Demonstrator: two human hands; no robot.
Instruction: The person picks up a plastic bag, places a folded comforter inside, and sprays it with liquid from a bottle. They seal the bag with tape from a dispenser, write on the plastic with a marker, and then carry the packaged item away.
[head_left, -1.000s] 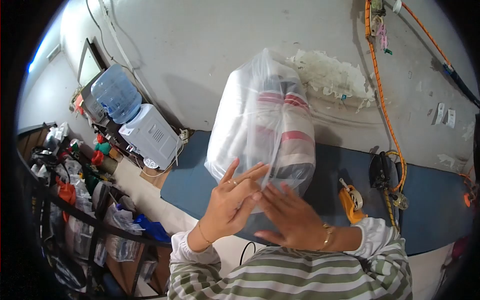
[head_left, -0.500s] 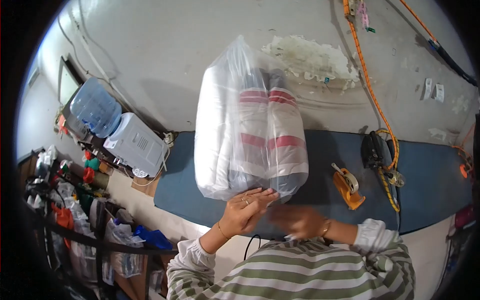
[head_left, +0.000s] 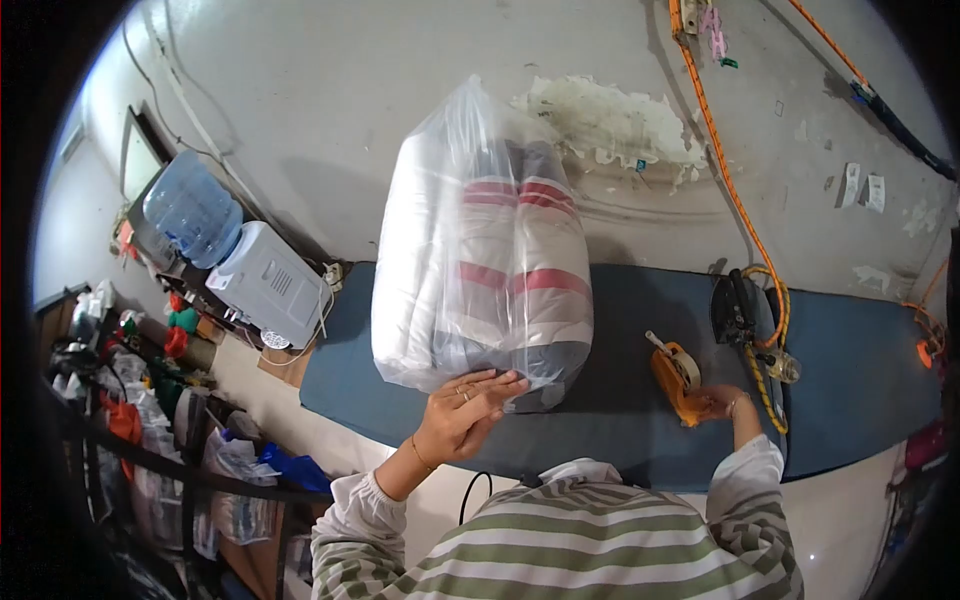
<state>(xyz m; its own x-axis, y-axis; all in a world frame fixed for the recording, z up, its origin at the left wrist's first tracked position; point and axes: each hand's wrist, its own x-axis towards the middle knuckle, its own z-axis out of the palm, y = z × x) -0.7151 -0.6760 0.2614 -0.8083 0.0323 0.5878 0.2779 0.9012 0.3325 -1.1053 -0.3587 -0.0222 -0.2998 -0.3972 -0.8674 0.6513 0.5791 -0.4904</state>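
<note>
Big clear plastic bag [head_left: 482,240] stuffed with folded fabric [head_left: 550,230], white and grey with red bands, sitting on the blue table [head_left: 860,380] right in front, close to the wall [head_left: 350,110]. Left grip [head_left: 462,412] on the bag's near edge, fingers fairly straight and close together over the plastic; can't tell about any actual pinch with the thumb. Right grip [head_left: 718,402] well apart from that, at the near end of an orange tape dispenser [head_left: 672,385], apparently touching, but too small and partly hidden to tell open from closed. Black iron [head_left: 732,312] just past the dispenser, farther right. As for handling, probably soft and squishy, more bulky than heavy, likely nothing fragile inside. Likely slick on the outside and easy to tear too, so better not to haul by one pinched bit of film: go wide, one palm per side or underneath, hugging the fabric through the plastic
</note>
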